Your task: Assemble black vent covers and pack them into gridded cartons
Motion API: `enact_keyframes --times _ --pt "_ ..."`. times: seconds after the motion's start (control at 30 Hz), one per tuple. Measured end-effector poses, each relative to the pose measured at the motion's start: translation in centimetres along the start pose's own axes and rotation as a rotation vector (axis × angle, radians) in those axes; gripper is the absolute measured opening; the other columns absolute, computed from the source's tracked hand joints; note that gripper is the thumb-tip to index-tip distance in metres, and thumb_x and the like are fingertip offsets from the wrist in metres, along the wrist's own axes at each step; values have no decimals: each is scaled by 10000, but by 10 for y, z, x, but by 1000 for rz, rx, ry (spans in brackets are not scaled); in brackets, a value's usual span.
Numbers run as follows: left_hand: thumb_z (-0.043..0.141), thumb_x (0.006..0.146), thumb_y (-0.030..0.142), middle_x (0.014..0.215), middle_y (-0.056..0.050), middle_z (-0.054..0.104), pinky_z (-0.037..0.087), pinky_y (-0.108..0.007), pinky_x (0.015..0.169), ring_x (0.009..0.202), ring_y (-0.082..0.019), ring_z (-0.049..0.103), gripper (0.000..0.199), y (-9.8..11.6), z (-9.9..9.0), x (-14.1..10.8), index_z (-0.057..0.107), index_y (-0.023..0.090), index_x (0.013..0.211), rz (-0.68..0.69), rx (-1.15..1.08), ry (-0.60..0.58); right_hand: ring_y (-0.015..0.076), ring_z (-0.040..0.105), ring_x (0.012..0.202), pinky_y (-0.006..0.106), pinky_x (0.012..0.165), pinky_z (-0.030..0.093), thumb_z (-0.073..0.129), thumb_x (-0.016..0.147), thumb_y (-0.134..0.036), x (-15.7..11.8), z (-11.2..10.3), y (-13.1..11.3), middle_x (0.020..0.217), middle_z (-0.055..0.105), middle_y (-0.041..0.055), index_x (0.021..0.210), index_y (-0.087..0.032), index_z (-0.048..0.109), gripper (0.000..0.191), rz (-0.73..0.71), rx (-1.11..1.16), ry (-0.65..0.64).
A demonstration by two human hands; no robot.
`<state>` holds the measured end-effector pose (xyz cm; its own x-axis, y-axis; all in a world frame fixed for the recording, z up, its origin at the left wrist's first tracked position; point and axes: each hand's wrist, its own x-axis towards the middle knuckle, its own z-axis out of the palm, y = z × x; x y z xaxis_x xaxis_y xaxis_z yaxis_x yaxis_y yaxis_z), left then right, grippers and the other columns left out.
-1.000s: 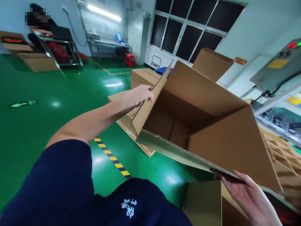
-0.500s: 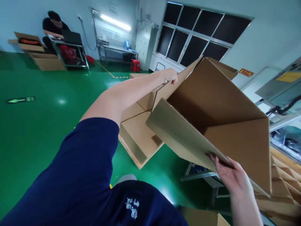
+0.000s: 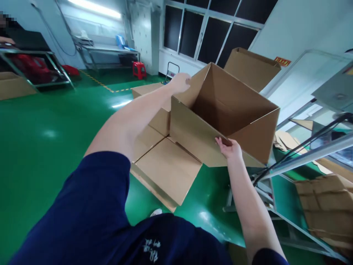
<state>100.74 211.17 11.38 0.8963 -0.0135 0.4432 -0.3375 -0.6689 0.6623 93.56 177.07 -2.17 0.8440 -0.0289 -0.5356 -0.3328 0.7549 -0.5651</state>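
Note:
A large open cardboard box (image 3: 198, 136) hangs tilted between my hands, its open top facing me and its inside bare. My left hand (image 3: 180, 82) is closed over the upper left rim at the far side. On the near wall's edge, my right hand (image 3: 229, 147) grips with the fingers outside the wall. Below and to the left, other cardboard boxes (image 3: 168, 162) stand on the floor, close beneath the held box. Part of the left fingers is hidden.
At right is a metal-framed workbench (image 3: 311, 147) with stacked cardboard (image 3: 328, 206). Another cardboard box (image 3: 252, 70) stands behind the held one. A red stool (image 3: 139, 70) and a hand cart (image 3: 173, 70) are at the back. A person (image 3: 7, 29) is at far left.
My view has turned right. The box has moved left and closer over the floor boxes, and both hands have gone with it, still gripping its rim.

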Motion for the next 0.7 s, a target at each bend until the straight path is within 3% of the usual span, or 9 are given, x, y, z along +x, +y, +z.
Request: enact_keyframes --times 0.13,0.23,0.33,0.4,0.47,0.57,0.63,0.7 --pt "648 780 188 1096 -34 741 420 -232 1029 1171 -190 638 370 -80 -2 -27 743 117 1130 -18 58 11 325 566 1361 251 658 662 469 890 -104 68 54 33 1419 513 269 1046 -102 548 175 47 -34 119" --pt "665 807 234 1071 -22 760 463 -219 990 1075 -160 677 315 -134 -7 -67 752 138 1095 -157 -54 -34 323 625 1287 233 605 615 461 903 -114 103 83 32 1260 635 279 825 -119 543 114 43 -109 162" --pt "704 822 291 1075 -26 765 484 -251 999 1036 -161 673 317 -179 -12 -118 738 133 1095 -313 -168 -57 247 731 1051 98 487 390 203 857 -145 125 107 19 1016 666 258 585 -65 420 357 86 -207 197" --pt "729 816 337 1051 -3 763 483 -247 1000 1065 -160 656 342 -203 -13 -153 723 130 1087 -441 -262 -58 197 722 957 45 447 189 21 670 -124 132 117 12 980 621 218 483 -32 291 342 113 -247 203" --pt "763 780 356 998 17 762 490 -239 983 1076 -163 651 341 -222 -11 -184 713 139 1037 -612 -344 -61 221 680 985 53 421 77 -14 531 -111 134 120 13 990 596 236 444 -40 197 239 139 -269 211" --pt "791 715 385 935 -11 760 518 -252 931 1053 -192 671 339 -238 -10 -210 697 149 939 -800 -353 -68 274 618 1091 56 427 66 -13 508 -125 128 114 25 1016 603 294 457 -83 154 179 145 -323 163" --pt "798 683 431 963 -50 765 534 -273 925 1071 -216 677 373 -239 -10 -211 682 160 913 -816 -318 -58 283 581 1160 56 445 146 2 539 -124 119 110 32 1080 601 301 472 -80 180 195 125 -377 90" --pt "790 681 471 1044 -56 770 532 -291 963 1137 -226 661 414 -229 -8 -199 673 179 950 -750 -269 -56 271 533 1230 72 495 274 -12 549 -117 105 109 33 1180 556 314 485 -43 222 254 104 -385 49"
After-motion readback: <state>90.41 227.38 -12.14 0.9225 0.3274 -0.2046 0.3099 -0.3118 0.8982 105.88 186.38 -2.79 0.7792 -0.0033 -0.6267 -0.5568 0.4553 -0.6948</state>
